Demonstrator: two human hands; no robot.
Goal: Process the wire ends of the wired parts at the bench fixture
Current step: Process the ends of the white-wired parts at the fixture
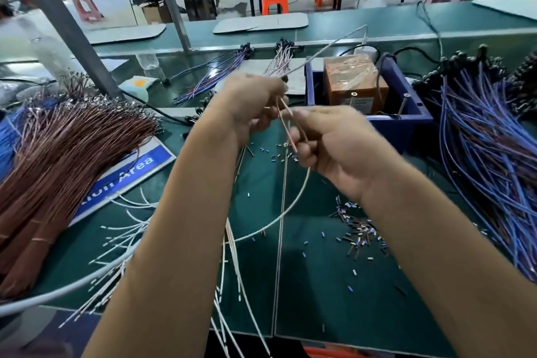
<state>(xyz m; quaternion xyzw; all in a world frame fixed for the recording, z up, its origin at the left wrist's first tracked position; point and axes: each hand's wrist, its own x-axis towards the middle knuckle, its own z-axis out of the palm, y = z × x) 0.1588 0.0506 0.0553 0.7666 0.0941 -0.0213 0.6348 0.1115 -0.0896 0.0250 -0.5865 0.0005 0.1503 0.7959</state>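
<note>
Where wires crowd, bin (412, 113) holds box (353, 87).

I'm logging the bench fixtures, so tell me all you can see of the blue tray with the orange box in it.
The blue tray looks like plastic, open-topped and thick-walled, standing on the green bench right of and beyond the hands. It holds an orange-brown box wrapped in clear film, with a small label low on its front. Black cables run to the box from behind. A thin metal pin stands at the tray's right front corner. Neither hand touches it.
</note>
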